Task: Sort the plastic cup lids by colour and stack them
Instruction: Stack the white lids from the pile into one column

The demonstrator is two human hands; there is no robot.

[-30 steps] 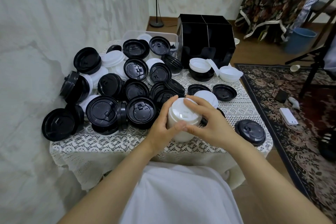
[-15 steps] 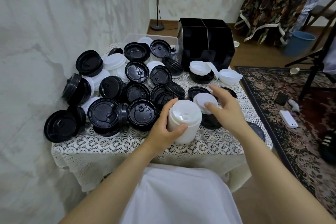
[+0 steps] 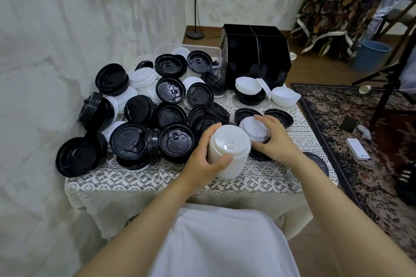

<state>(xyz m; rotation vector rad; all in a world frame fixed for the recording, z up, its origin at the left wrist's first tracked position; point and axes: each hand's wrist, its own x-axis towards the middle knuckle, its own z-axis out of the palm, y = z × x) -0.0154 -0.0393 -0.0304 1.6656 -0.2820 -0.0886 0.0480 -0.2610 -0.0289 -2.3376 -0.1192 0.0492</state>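
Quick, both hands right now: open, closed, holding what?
Left hand: grips the white lid stack.
Right hand: grips a single white lid beside the stack.

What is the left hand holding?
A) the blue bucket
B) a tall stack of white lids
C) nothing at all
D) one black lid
B: the left hand curls round the stack of white lids, thumb in front, while the right hand grips a single white lid beside it.
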